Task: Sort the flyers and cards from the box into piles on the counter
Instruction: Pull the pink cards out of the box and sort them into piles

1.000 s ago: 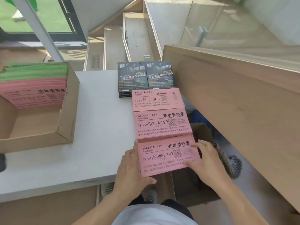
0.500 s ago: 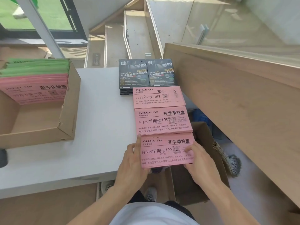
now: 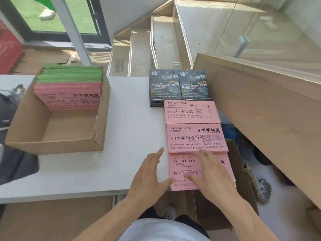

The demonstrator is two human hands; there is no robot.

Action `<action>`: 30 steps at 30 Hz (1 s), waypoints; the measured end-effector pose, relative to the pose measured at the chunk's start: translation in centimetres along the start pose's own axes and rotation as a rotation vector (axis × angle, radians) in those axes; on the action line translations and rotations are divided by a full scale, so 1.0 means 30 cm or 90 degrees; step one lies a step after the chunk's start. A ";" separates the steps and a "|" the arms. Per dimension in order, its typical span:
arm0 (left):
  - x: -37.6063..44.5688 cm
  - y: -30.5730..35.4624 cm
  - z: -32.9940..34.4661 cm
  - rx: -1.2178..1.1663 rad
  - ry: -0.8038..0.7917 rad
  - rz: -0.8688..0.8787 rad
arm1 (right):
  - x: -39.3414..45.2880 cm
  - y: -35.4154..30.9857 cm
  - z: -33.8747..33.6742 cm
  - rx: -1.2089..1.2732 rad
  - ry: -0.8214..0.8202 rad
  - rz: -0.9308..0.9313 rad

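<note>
A cardboard box (image 3: 97, 129) on the white counter (image 3: 132, 129) holds pink flyers (image 3: 69, 97) in front of green flyers (image 3: 71, 75). Down the counter's right side run two stacks of black cards (image 3: 178, 87) and three pink flyer piles: a far pile (image 3: 191, 112), a middle pile (image 3: 196, 138) and a near pile (image 3: 184, 166). My right hand (image 3: 208, 178) lies flat on the near pile with fingers straight. My left hand (image 3: 151, 176) is open beside that pile's left edge, its thumb touching the edge.
A wooden counter wall (image 3: 260, 110) rises at the right. Below the counter's right end stands an open cardboard box (image 3: 243, 180) with a brush (image 3: 260, 185) beside it. Stairs (image 3: 156, 49) lie beyond the counter. Dark objects (image 3: 15, 94) sit at the far left.
My right hand slid from the near pile's right edge onto its top. My left hand drew back from the pile's left edge and opened. The near pile now sits squarer under the middle pile.
</note>
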State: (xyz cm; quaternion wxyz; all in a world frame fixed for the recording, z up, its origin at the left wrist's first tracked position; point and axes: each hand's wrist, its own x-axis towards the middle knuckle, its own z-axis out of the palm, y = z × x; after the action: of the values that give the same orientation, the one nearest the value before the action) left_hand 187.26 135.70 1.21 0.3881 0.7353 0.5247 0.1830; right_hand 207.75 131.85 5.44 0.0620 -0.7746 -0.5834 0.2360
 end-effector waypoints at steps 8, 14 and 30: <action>0.085 -0.187 -0.531 -0.012 0.307 0.033 | 0.216 -0.501 0.019 0.071 -0.011 -0.226; 0.278 -0.484 -0.954 0.293 0.322 -0.080 | 0.485 -0.908 0.094 0.073 0.020 -0.353; 0.347 -0.641 -0.994 0.306 0.270 -0.046 | 0.679 -1.073 0.238 -0.108 0.194 -0.343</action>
State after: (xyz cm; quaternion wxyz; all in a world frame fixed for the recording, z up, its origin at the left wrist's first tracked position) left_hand 158.97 159.35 3.96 0.0913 0.7324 0.6478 0.1889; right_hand 180.69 159.61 5.13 0.1438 -0.6211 -0.7692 0.0429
